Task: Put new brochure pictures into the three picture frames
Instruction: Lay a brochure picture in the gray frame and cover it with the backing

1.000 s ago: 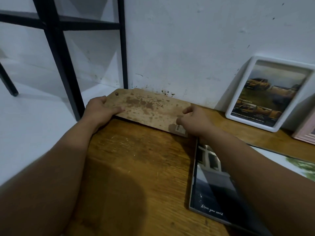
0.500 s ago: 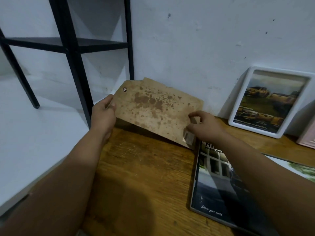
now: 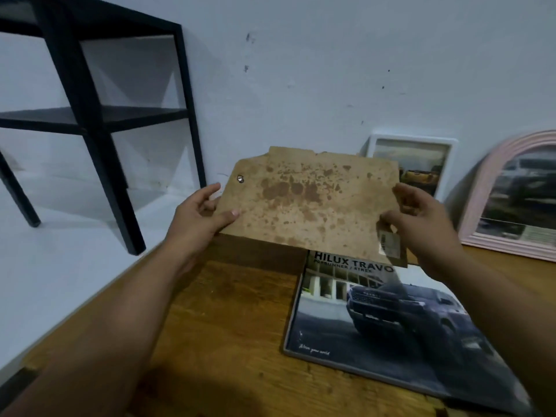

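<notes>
Apparently two frames are done: the white frame (image 3: 412,164) and pink arched frame (image 3: 511,197) at the counter's back edge hold car pictures. The left hand (image 3: 198,215) and right hand (image 3: 421,218) grip the stained backing board (image 3: 307,203) above the brochure (image 3: 391,323) (third frame's, presumably), still unfilled.

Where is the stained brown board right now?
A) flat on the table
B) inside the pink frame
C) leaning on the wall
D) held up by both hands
D: the left hand and right hand grip the board's side edges, lifted above the table.
</notes>
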